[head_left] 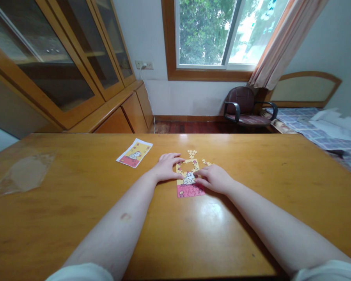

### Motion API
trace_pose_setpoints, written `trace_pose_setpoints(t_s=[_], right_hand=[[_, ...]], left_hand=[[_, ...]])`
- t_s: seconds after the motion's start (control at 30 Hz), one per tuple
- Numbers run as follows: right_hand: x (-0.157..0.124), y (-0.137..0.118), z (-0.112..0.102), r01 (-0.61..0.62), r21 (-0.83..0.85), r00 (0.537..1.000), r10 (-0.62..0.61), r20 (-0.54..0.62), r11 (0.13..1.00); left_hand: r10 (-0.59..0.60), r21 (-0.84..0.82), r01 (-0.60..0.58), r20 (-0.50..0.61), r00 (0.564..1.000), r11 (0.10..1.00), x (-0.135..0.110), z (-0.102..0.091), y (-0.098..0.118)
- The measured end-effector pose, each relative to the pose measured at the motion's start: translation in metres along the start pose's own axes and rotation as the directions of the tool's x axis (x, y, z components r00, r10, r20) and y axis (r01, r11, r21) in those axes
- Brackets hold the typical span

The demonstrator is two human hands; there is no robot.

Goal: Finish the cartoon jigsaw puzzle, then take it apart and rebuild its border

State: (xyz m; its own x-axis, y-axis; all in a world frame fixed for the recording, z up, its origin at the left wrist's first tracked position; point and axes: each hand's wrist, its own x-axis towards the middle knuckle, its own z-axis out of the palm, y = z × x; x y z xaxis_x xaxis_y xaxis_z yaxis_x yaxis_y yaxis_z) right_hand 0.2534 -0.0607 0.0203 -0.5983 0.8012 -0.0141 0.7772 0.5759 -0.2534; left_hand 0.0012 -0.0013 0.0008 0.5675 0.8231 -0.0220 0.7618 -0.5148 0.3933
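Observation:
A small jigsaw puzzle (190,183) with a white animal on yellow above a pink band lies on the wooden table (251,218); a gap shows in its upper middle. My left hand (167,166) lies on the table at the puzzle's left edge, fingers stretched toward its top. My right hand (213,178) rests at the puzzle's right edge with its fingertips pressed on the pieces by the animal. Loose yellow pieces (192,153) lie just beyond the puzzle, and a few more pieces (206,162) lie to its right.
A printed card (134,153) with the same picture lies to the left of the puzzle. A clear plastic bag (23,173) lies at the table's far left. Beyond the table stand wooden cabinets (105,89), an armchair (247,107) and a bed (318,128).

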Motion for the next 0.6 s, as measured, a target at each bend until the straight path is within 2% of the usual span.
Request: trace_pose_setpoints(t_s=[0.6], right_hand=[[0.0009, -0.0013, -0.002, -0.019, 0.021, 1.0, 0.019, 0.014, 1.0]], left_hand=[[0.0, 0.002, 0.0, 0.008, 1.0, 1.0, 0.0002, -0.0022, 0.0025]])
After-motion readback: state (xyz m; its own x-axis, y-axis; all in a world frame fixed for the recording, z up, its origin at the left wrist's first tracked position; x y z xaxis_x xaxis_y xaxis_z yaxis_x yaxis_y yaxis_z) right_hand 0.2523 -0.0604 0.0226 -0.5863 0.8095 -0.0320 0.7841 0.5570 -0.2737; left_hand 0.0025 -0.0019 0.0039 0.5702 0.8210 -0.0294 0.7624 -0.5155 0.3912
